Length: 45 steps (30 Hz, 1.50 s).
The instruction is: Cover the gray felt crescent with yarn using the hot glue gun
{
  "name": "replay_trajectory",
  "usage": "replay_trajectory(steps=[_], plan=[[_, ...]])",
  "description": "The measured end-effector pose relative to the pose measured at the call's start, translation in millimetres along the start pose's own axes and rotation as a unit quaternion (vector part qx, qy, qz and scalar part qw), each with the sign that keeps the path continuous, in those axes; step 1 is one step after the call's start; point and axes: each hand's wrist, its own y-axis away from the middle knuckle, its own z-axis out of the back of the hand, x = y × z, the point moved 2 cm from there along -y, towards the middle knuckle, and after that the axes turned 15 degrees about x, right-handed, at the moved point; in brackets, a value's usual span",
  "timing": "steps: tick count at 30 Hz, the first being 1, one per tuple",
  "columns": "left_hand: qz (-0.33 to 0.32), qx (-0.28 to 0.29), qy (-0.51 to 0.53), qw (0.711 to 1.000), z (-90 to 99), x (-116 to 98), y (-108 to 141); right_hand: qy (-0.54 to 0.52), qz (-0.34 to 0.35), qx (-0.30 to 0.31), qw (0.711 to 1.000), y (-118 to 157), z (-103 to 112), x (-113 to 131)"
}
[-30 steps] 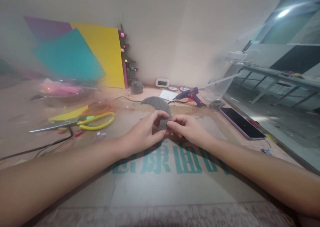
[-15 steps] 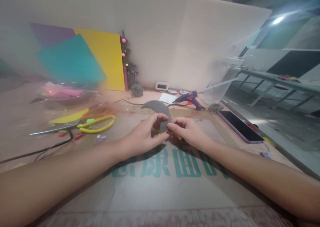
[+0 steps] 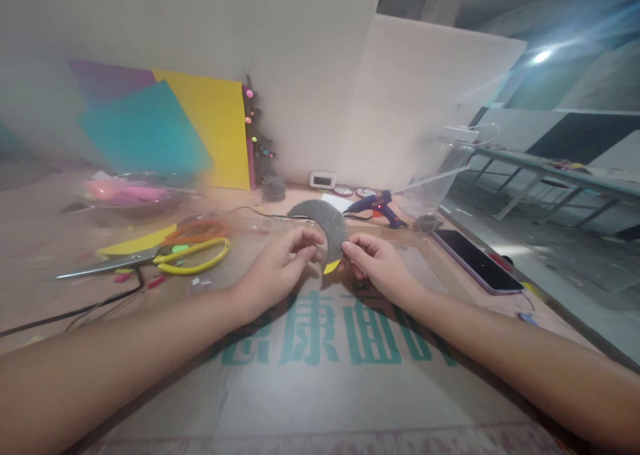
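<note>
A crescent wrapped in grey yarn [image 3: 330, 223] is held up over the table, its bare yellow tip pointing down. My right hand [image 3: 373, 258] pinches the crescent's lower right edge between thumb and fingers. On its inner side, my left hand [image 3: 285, 261] has thumb and fingertips closed together, apart from the crescent's body. A blurred grey strand, seemingly yarn, hangs by those fingertips; its path is partly hidden.
Yellow-handled scissors [image 3: 193, 256] and an orange-handled pair [image 3: 203, 229] lie left. Behind are a glue gun [image 3: 377, 207], a small white clock [image 3: 323, 179] and coloured sheets [image 3: 200, 121]. A phone [image 3: 475, 260] lies right, near the table edge. A bowl [image 3: 130, 201] holds pink items.
My left hand has drawn back left from the crescent, and its fingers have come together. More of the yellow tip shows. My right hand keeps its pinch, and the view has shifted slightly.
</note>
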Motion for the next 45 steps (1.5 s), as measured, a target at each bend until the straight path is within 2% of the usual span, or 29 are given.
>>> replay_trajectory(steps=[9,15,20,25,45], plan=[[-0.004,0.044,0.007,0.999,-4.5,1.3,-1.1,0.011,-0.001,0.008,1.000,1.6,0.0,4.0],[-0.033,0.074,-0.060,0.995,-7.5,0.8,3.8,0.015,-0.008,0.021,1.000,2.0,-0.5,2.5],[-0.046,0.071,-0.105,0.991,-6.7,1.4,3.4,0.024,0.007,0.058,0.998,1.1,-1.6,3.3],[-0.042,0.063,-0.131,0.988,-6.4,0.7,2.9,0.021,0.014,0.069,0.997,0.3,-2.0,1.6],[-0.038,0.044,-0.157,0.986,-9.0,-1.0,3.5,-0.025,-0.030,0.119,0.992,0.0,-8.7,1.1]])
